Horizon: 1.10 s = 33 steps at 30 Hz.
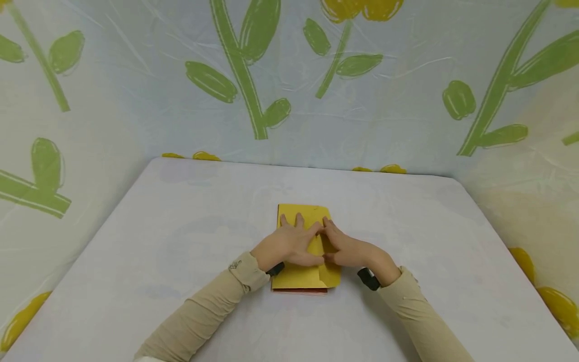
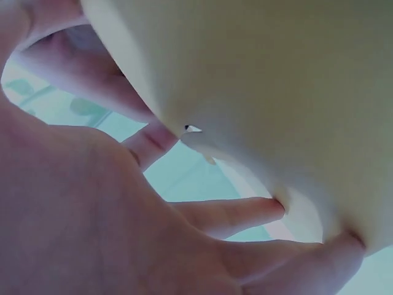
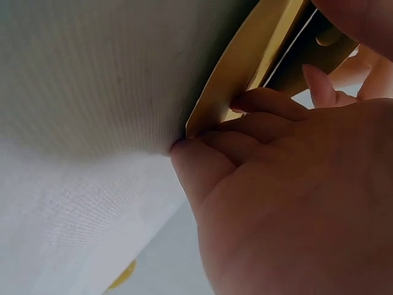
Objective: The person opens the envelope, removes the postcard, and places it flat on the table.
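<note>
A yellow paper envelope (image 1: pixel 294 279) lies on the table, its long side pointing away from me, with a side flap (image 1: pixel 331 276) along the right edge. My left hand (image 1: pixel 291 245) rests on the envelope with its fingers spread and straight. From the right, my right hand (image 1: pixel 350 250) touches the flap, its thumb and fingers reaching toward the left thumb. In the right wrist view the flap (image 3: pixel 230 74) stands raised off the table, with the fingertips along its edge. A reddish-brown edge (image 1: pixel 300 291) shows beneath the envelope's near end.
A white cloth (image 1: pixel 203 226) covers the table on both sides of the envelope. Behind the table's far edge hangs a pale curtain (image 1: pixel 353 125) printed with green stems and yellow flowers; more of it stands at left and right.
</note>
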Available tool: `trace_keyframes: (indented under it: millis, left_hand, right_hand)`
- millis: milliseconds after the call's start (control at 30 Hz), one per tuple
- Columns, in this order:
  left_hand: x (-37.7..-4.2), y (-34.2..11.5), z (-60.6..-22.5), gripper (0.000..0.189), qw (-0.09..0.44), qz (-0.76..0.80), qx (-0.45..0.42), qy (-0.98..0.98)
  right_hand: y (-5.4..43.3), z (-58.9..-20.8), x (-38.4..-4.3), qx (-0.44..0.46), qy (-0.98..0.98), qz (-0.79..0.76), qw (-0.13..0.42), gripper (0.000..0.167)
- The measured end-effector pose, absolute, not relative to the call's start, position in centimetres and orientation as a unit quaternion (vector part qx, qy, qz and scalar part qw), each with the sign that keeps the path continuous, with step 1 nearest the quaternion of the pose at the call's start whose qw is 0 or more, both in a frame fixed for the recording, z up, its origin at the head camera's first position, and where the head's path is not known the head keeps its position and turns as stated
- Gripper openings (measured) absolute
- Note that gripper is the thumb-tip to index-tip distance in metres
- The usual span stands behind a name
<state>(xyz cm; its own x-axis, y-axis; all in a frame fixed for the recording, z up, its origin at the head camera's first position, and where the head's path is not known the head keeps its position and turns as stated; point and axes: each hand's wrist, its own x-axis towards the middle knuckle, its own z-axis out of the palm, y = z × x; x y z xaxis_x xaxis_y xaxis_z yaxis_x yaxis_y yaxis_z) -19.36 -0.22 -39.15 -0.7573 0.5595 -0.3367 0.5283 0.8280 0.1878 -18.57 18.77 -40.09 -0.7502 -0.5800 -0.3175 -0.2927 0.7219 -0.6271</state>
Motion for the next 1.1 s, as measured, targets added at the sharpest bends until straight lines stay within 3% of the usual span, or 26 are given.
trace_keyframes:
  millis: [167,500,767,1100]
  left_hand:
    - [-19.57,-0.66,-39.15,0.08,0.184,0.066,0.293,0.936]
    - [-19.85,-0.66,-38.99,0.097,0.197,0.059,0.293,0.934]
    - [-19.53,-0.38,-39.1,0.099,0.169,0.027,0.3,0.939]
    - [-19.34,-0.25,-39.31,0.092,0.139,0.012,0.296,0.945]
  right_hand:
    - [18.82,-40.17,-18.67,-0.241,0.888,-0.292,0.263,0.084]
    - [18.9,-40.29,-18.39,-0.259,0.888,-0.252,0.284,0.069]
    - [18.53,-40.26,-17.93,-0.257,0.903,-0.235,0.253,0.077]
    - [18.2,-39.96,-17.88,-0.241,0.917,-0.216,0.233,0.074]
